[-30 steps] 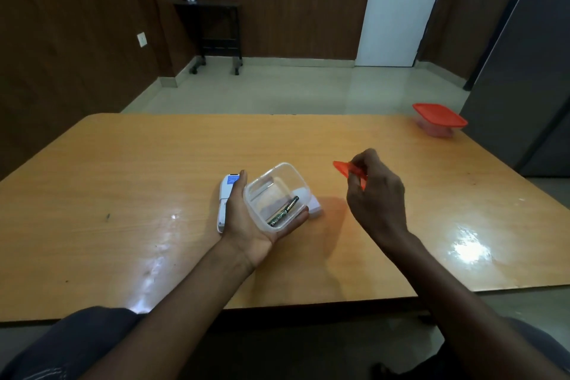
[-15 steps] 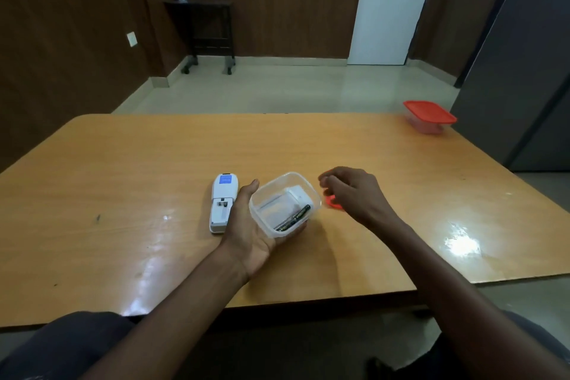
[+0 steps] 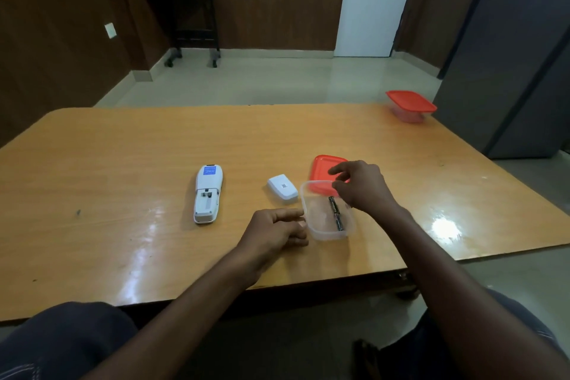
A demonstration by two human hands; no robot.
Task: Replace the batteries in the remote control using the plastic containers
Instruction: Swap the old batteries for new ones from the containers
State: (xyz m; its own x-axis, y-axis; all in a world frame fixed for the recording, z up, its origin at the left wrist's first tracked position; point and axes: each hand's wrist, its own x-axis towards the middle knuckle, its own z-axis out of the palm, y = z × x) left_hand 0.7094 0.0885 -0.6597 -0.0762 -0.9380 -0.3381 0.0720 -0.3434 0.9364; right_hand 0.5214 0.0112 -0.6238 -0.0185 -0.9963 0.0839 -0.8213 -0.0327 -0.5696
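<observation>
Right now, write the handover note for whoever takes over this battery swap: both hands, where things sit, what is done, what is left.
Left hand: relaxed on the wooden table, beside the clear plastic container, holding nothing.
Right hand: over the container's far rim, fingers loosely curled, gripping nothing that I can see.
Things: two dark batteries lie in the open container. Its flat red lid lies just behind it. White remote control lies face down with its battery bay open and empty; its white battery cover lies apart, to its right. A second red-lidded container stands closed at the far right corner.
Done: cover off, container opened.
Left: fit batteries, refit cover.
</observation>
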